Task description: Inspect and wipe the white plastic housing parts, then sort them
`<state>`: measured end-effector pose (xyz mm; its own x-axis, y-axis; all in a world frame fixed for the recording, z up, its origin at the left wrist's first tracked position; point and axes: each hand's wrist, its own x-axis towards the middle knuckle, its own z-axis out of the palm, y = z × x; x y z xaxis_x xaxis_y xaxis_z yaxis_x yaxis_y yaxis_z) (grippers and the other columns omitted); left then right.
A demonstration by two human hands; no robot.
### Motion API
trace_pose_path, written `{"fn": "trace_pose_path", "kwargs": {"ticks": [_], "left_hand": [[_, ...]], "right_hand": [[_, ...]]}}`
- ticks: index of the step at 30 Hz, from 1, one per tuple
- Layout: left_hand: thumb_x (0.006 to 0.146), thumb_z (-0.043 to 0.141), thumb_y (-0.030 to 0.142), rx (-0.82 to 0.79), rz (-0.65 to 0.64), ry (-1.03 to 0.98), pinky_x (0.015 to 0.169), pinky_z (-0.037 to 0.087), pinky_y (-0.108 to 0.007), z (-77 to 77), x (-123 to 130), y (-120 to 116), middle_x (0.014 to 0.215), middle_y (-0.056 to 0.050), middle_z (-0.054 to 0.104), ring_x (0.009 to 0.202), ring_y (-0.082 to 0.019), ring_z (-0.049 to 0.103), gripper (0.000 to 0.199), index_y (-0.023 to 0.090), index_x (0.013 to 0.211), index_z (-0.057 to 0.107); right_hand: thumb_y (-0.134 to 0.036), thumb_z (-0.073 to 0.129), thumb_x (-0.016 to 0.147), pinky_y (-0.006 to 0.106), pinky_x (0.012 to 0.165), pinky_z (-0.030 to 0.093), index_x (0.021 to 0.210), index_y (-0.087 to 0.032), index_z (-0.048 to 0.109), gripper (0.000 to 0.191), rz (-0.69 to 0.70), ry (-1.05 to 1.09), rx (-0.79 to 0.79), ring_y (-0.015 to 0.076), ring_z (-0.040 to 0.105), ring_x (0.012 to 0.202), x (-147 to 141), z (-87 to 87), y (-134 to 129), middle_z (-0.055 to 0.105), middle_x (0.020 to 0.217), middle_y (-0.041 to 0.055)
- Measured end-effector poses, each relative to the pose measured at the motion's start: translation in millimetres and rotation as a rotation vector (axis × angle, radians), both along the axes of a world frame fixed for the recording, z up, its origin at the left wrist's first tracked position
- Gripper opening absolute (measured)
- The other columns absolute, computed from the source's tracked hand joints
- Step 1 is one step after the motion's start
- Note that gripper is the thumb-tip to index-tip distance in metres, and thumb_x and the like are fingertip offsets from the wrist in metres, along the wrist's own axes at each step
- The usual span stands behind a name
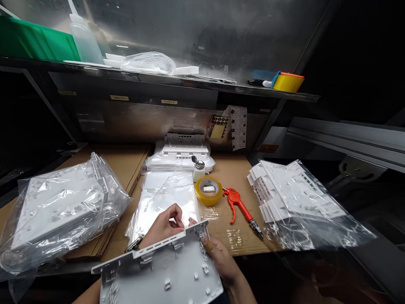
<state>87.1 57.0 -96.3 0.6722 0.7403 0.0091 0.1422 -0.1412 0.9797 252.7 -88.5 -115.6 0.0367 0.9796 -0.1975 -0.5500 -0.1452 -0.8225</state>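
Observation:
A light grey plastic housing panel [167, 277] with clips and posts on its inner face is tilted up close to me. My right hand [221, 257] grips its right edge, thumb on the inner face and a fingertip showing past the top rim. Behind the panel's slotted top edge is my left hand [167, 224], its fingers curled into a pinch near the rim. Whatever those fingers hold, if anything, is too small or hidden to make out. Clear plastic bags [164, 197] lie in a stack just beyond the left hand.
Bagged panels lie at the left [58, 206] and right [297, 193], with more panels [184, 148] at the back. A yellow tape roll [199, 194], a pump bottle [199, 172] and a red air gun [237, 201] sit mid-table. A shelf [200, 83] crosses above.

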Motion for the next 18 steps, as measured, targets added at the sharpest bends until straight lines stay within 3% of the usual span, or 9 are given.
{"fn": "trace_pose_path", "kwargs": {"ticks": [5,9,11,13,15,18], "left_hand": [[0.072,0.081,0.034,0.003,0.020,-0.067,0.062,0.053,-0.030,-10.4,2.0,7.7,0.069,0.004,0.060,0.065,-0.017,0.062,0.039,0.024,0.075,0.043],[0.084,0.073,0.039,0.114,0.096,-0.063,0.068,0.056,-0.034,-9.6,-12.5,22.6,0.069,0.003,0.058,0.068,-0.017,0.063,0.036,0.024,0.075,0.041],[0.089,0.069,0.038,0.244,0.112,-0.017,0.077,0.057,-0.038,-6.6,-20.4,29.8,0.081,-0.002,0.062,0.076,-0.019,0.063,0.028,0.022,0.073,0.051],[0.092,0.064,0.033,0.392,0.071,0.059,0.090,0.054,-0.045,-2.3,-26.3,35.8,0.106,-0.008,0.069,0.092,-0.024,0.064,0.021,0.022,0.074,0.066],[0.095,0.056,0.028,0.516,0.016,0.141,0.100,0.048,-0.051,2.8,-29.3,39.5,0.135,-0.008,0.065,0.111,-0.030,0.061,0.021,0.028,0.093,0.077],[0.099,0.045,0.024,0.618,0.005,0.221,0.096,0.050,-0.050,10.9,-28.0,39.2,0.157,-0.006,0.049,0.122,-0.032,0.059,0.042,0.036,0.135,0.063]], "right_hand": [[-0.069,0.074,0.079,0.046,0.092,0.054,0.113,-0.014,0.076,0.065,0.054,0.016,-0.059,0.0311,0.075,0.095,-1.6,1.7,9.1,0.079,0.091,0.0105],[-0.068,0.076,0.078,0.045,0.088,0.056,0.108,-0.014,0.077,0.062,0.000,0.018,-0.095,0.0307,0.075,0.092,8.3,4.1,1.7,0.079,0.087,0.0099],[-0.066,0.077,0.078,0.046,0.089,0.056,0.107,-0.014,0.077,0.060,-0.031,0.024,-0.119,0.0314,0.076,0.093,13.6,4.3,-2.6,0.079,0.089,0.0104],[-0.065,0.078,0.078,0.046,0.090,0.056,0.107,-0.015,0.078,0.058,-0.060,0.032,-0.137,0.0323,0.076,0.095,18.8,2.9,-6.4,0.080,0.091,0.0109],[-0.063,0.078,0.079,0.047,0.091,0.056,0.109,-0.015,0.077,0.057,-0.097,0.047,-0.159,0.0328,0.076,0.098,24.8,-0.6,-10.6,0.081,0.094,0.0111],[-0.060,0.080,0.078,0.046,0.091,0.058,0.115,-0.015,0.075,0.058,-0.183,0.076,-0.228,0.0335,0.075,0.104,37.2,-9.4,-21.7,0.081,0.098,0.0103]]}}
